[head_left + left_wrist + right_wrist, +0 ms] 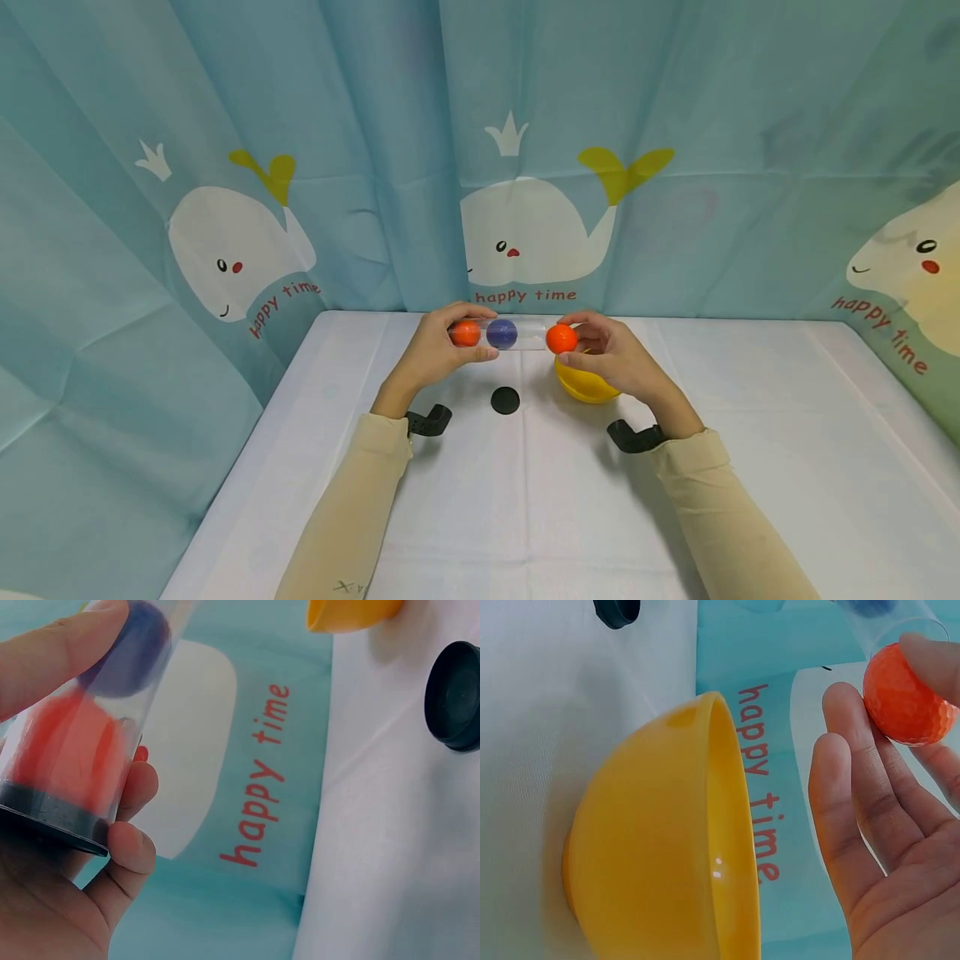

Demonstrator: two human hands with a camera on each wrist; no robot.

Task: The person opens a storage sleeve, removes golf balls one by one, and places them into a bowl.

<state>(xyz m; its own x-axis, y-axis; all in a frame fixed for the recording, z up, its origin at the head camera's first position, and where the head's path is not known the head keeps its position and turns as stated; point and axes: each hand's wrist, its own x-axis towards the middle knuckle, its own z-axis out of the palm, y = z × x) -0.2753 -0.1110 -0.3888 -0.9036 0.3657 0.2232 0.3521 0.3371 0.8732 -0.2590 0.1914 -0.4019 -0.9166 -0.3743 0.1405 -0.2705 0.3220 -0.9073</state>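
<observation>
My left hand [444, 340] grips a clear tube [532, 334], which lies sideways above the table. Inside it are an orange ball [71, 750] at the black-capped end and a dark blue ball [502, 334] beside that one. A second orange ball [562, 339] is pinched between the thumb and fingers of my right hand [618, 357]. In the right wrist view this ball [907, 697] sits right at the tube's open rim. The right ring and little fingers stand off the ball.
Below the right hand stands a yellow bowl [645, 840] on the white table [525, 517]. A loose black cap [506, 400] lies on the cloth left of the bowl. Behind the table hangs a blue curtain [390, 150] with whale prints.
</observation>
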